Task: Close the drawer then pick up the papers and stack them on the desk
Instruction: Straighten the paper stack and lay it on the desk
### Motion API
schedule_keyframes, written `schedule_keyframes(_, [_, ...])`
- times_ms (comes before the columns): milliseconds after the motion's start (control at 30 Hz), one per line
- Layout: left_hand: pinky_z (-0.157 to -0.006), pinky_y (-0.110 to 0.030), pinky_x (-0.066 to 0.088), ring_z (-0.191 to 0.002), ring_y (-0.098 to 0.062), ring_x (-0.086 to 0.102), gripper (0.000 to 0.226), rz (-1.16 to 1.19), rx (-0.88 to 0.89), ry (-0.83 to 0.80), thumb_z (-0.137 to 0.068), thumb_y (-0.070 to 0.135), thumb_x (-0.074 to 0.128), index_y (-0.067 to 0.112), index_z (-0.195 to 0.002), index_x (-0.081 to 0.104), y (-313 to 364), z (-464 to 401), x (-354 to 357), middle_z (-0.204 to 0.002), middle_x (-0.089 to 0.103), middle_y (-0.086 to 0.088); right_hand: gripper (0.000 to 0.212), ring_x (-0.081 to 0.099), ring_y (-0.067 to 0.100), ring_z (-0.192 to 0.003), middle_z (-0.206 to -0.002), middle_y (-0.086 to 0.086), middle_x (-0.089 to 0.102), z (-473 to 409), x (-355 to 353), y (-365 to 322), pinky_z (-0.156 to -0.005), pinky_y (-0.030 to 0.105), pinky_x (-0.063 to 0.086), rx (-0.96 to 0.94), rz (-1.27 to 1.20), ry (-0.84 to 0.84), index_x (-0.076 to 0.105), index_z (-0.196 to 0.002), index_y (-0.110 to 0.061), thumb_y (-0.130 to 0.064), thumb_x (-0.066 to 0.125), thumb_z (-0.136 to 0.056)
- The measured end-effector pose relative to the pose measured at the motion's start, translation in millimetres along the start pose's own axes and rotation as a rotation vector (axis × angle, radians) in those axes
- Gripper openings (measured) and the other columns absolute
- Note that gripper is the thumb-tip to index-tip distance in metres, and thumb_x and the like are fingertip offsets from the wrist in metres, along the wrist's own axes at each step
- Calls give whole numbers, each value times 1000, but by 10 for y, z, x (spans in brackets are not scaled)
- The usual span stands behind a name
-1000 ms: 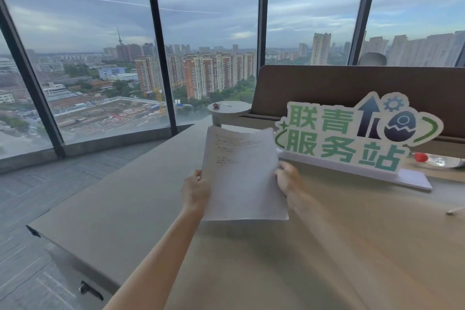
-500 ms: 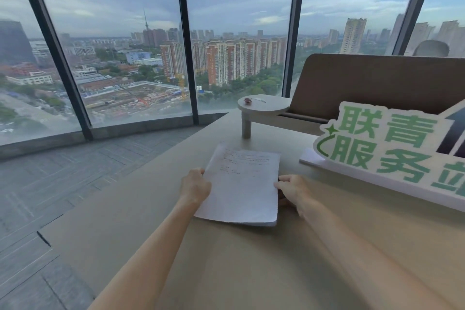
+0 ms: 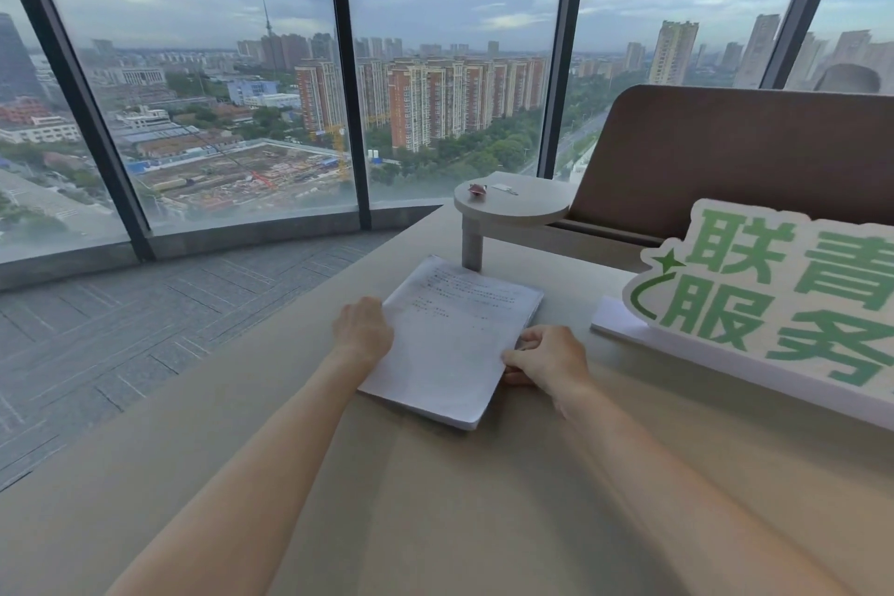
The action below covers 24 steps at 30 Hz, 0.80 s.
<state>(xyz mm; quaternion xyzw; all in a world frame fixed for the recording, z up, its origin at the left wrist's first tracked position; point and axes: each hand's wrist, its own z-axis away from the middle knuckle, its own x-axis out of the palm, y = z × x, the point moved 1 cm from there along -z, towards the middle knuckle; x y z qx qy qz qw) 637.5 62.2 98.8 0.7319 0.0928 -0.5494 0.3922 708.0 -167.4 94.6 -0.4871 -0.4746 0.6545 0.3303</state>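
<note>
A stack of papers is seen lying flat on the beige bench, its long edges angled slightly to the right of straight ahead. The top sheet is white, with a few lines of small print near its far end (too small to be read). The near edge of the stack shows several sheets lined up one over another.

The left hand is placed against the left edge of the stack, its fingers curled and hidden under the back of the hand — whether they are pinching the sheets or only resting on them cannot be told. The right hand is set at the right edge, with the thumb laid on top of the upper sheet and the fingers bent alongside the stack's side, touching it. Both forearms are stretched out bare over the bench.

Just beyond the far end of the papers a small round shelf is raised on a short post; a small reddish object and a flat pale item lie on it. To the right a white-and-green sign with large characters stands on the bench, well apart from the stack, and behind it a brown padded panel is seen. Tall windows give on to a city under a cloudy sky, and grey carpet floor lies to the left. No drawer can be made out in this view.
</note>
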Motion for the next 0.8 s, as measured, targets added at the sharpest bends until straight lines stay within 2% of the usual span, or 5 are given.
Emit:
schedule_keyframes(133, [-85, -41, 48, -107, -41, 60, 33, -77, 20, 26, -81, 5, 47, 5, -108, 67, 15, -105, 45, -110, 69, -21, 7, 75, 26, -65, -76, 13, 75, -109, 46, 12, -70, 38, 64, 14, 80, 5, 69, -71, -2, 3, 75, -73])
schedule_keyframes(267, [-86, -39, 47, -108, -41, 58, 33, -168, 47, 46, -83, 6, 47, 4, -110, 66, 15, -127, 79, -111, 68, -21, 18, 76, 27, -63, -77, 20, 76, -157, 56, -16, -68, 41, 65, 26, 138, -16, 70, -84, 14, 2, 73, -71])
schedule_keyframes(400, [-87, -36, 42, -110, -38, 54, 32, -273, 71, 62, -86, 5, 44, 2, -110, 64, 29, -85, 100, -114, 66, -21, 6, 75, 28, -62, -76, 22, 76, -132, 37, -69, -64, 37, 64, 25, 224, -25, 69, -72, 6, 1, 68, -75])
schedule_keyframes(633, [-87, -41, 45, -111, -39, 56, 36, -231, 113, 95, -84, 8, 42, 9, -117, 58, 72, -51, 46, -116, 63, -19, 23, 72, 26, -50, -62, 14, 74, -170, 9, -105, -69, 36, 63, -51, 450, 9, 71, -72, 1, -16, 58, -80])
schedule_keyframes(800, [-85, -42, 47, -107, -40, 57, 31, -121, 162, 94, -83, 6, 41, 3, -109, 58, 118, 40, -82, -112, 64, -23, 31, 72, 31, -63, -94, 8, 68, -80, 7, -169, -64, 40, 63, -105, 492, 50, 64, -102, -2, -24, 58, -82])
